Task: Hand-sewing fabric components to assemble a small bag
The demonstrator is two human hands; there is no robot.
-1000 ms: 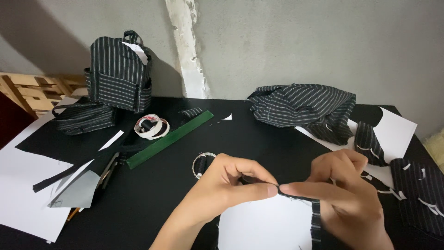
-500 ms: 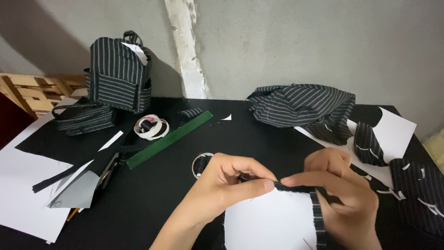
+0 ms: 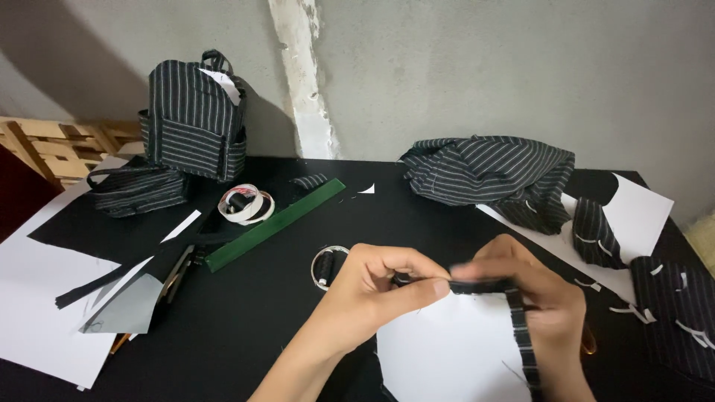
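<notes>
My left hand (image 3: 380, 286) and my right hand (image 3: 547, 309) meet near the table's front edge, both pinching a narrow black striped fabric strip (image 3: 521, 335) that runs along the top and right side of a white paper piece (image 3: 447, 357). The strip is stretched between thumb and fingers of each hand; the right hand is blurred. Just left of my left hand lies a tape ring with a black thread spool (image 3: 326, 268) inside it.
A green ruler (image 3: 275, 223) and tape rolls (image 3: 246, 205) lie left of centre. A small striped backpack (image 3: 195, 117) and a striped pouch (image 3: 138, 190) stand at back left. Bunched striped cloth (image 3: 491, 171) and cut pieces (image 3: 674, 298) sit right. White paper sheets (image 3: 37, 298) and scissors (image 3: 179, 272) lie left.
Both hands shifted slightly right and lower with the strip, and the left thumb and fingers slid along its top edge. Everything else on the table is unmoved.
</notes>
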